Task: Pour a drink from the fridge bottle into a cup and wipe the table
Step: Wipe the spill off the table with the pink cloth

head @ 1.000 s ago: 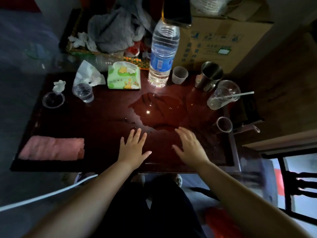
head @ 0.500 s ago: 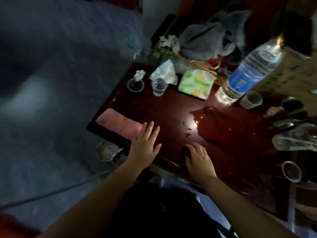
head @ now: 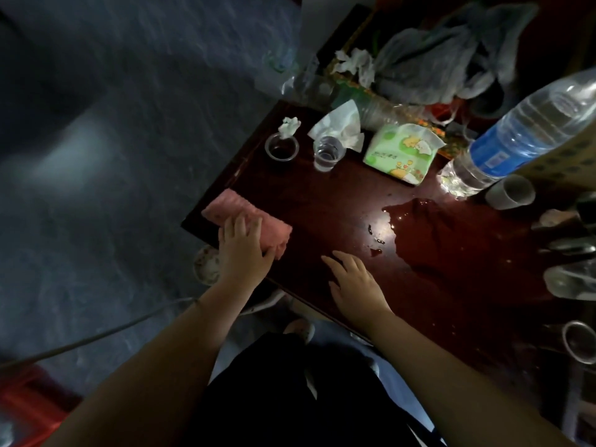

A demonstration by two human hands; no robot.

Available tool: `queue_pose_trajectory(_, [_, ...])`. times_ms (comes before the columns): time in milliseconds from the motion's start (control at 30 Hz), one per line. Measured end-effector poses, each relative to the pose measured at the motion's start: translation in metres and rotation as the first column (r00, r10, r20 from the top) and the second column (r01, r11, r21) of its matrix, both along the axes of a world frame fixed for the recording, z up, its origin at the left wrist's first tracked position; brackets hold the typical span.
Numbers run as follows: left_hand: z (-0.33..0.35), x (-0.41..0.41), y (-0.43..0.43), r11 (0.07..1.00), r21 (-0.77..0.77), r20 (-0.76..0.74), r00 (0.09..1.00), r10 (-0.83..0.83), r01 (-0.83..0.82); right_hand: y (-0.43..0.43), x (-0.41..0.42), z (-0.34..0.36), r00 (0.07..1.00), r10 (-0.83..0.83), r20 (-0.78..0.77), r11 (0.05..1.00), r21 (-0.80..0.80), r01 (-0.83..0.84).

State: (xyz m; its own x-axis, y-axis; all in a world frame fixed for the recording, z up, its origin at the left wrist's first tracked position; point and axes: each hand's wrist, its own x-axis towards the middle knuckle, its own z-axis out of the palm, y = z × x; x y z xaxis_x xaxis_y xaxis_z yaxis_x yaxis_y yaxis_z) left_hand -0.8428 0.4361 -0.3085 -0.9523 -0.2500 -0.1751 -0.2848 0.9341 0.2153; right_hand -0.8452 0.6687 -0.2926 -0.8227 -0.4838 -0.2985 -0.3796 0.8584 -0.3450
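The left hand (head: 243,250) has slid onto the pink cloth (head: 225,208), fingers flat on it (right hand (head: 354,287) rests spread on the table (head: 322,201)), so wiping the spill (head: 435,233) seems next.

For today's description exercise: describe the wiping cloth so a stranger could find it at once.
Start at the dark red table. At its near left corner the left hand rests on the pink cloth. It is the only pink thing there; the tissues by the cups are white.
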Motion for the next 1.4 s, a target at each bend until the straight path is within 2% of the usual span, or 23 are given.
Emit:
queue_pose_trajectory(133, [-0.002, -0.006, 0.009, 0.997, 0.074, -0.089, 0.996, -0.032, 0.038, 0.032, 0.011, 0.004, 0.978, -0.205, -0.04, 0.971, -0.133, 0.198])
queue_pose_trajectory(267, [-0.002, -0.01, 0.04, 0.968, 0.085, -0.147, 0.964, -0.221, 0.235, 0.069, 0.023, 0.002, 0.933, -0.348, -0.088, 0.932, -0.137, 0.335])
queue_pose_trajectory(433, [-0.002, -0.017, 0.103, 0.86, 0.102, -0.103, 0.866, -0.49, 0.499, 0.111, 0.044, -0.001, 0.858, -0.502, -0.11, 0.863, -0.119, 0.49])
queue_pose_trajectory(600, [-0.006, -0.029, 0.154, 0.758, 0.142, -0.146, 0.771, -0.62, 0.637, 0.143, 0.07, -0.007, 0.736, -0.665, -0.122, 0.746, -0.137, 0.651])
queue_pose_trajectory(667, [-0.008, -0.034, 0.167, 0.772, 0.133, -0.148, 0.783, -0.604, 0.621, 0.15, 0.078, -0.011, 0.673, -0.724, -0.15, 0.689, -0.13, 0.713])
queue_pose_trajectory(767, [-0.01, -0.043, 0.188, 0.893, 0.103, -0.119, 0.897, -0.426, 0.438, 0.15, 0.078, -0.015, 0.568, -0.799, -0.198, 0.589, -0.063, 0.806])
queue_pose_trajectory(833, [-0.012, -0.049, 0.203, 0.931, 0.095, -0.057, 0.936, -0.348, 0.352, 0.149, 0.073, -0.02, 0.472, -0.861, -0.192, 0.481, -0.004, 0.876])
queue_pose_trajectory(900, [-0.017, -0.052, 0.211, 0.944, 0.071, -0.016, 0.946, -0.322, 0.323, 0.149, 0.068, -0.024, 0.384, -0.911, -0.15, 0.378, 0.067, 0.923])
queue_pose_trajectory(1000, [-0.024, -0.056, 0.212, 0.944, 0.027, -0.046, 0.944, -0.328, 0.329, 0.153, 0.064, -0.031, 0.303, -0.947, -0.106, 0.287, 0.142, 0.947])
queue_pose_trajectory(1200, [-0.035, -0.09, 0.207, 0.923, -0.027, -0.091, 0.918, -0.386, 0.385, 0.153, 0.063, -0.038, 0.28, -0.949, -0.144, 0.257, 0.16, 0.953])
queue_pose_trajectory(1400, [-0.034, -0.117, 0.21, 0.884, -0.011, -0.161, 0.872, -0.462, 0.467, 0.153, 0.062, -0.038, 0.25, -0.955, -0.158, 0.233, 0.119, 0.965])
